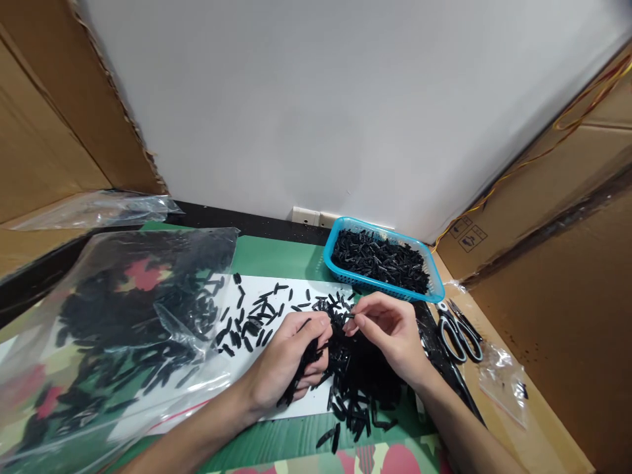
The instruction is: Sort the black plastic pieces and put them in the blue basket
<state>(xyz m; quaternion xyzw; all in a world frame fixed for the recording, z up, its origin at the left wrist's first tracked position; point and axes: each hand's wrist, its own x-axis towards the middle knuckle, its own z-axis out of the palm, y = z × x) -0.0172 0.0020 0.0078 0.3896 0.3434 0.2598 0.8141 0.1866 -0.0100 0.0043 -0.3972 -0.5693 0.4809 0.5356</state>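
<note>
My left hand (296, 355) is closed around a bunch of small black strips (299, 378), some sticking out below the fingers. To its right, my right hand (388, 329) pinches a single black strip (349, 316) between thumb and fingertips. Beneath and between both hands lies a dark heap of the same strips (340, 368). More loose strips (257, 316) are scattered over a white sheet (284, 280). What the strips are made of cannot be made out. Behind my right hand stands a blue plastic basket (385, 286) filled with similar black pieces.
A large clear plastic bag (148, 322) with black strips in it covers the left side. Scissors (457, 336) and a small zip bag (503, 382) lie on cardboard at right. A white wall (316, 112) rises behind, with cardboard (543, 296) on both sides.
</note>
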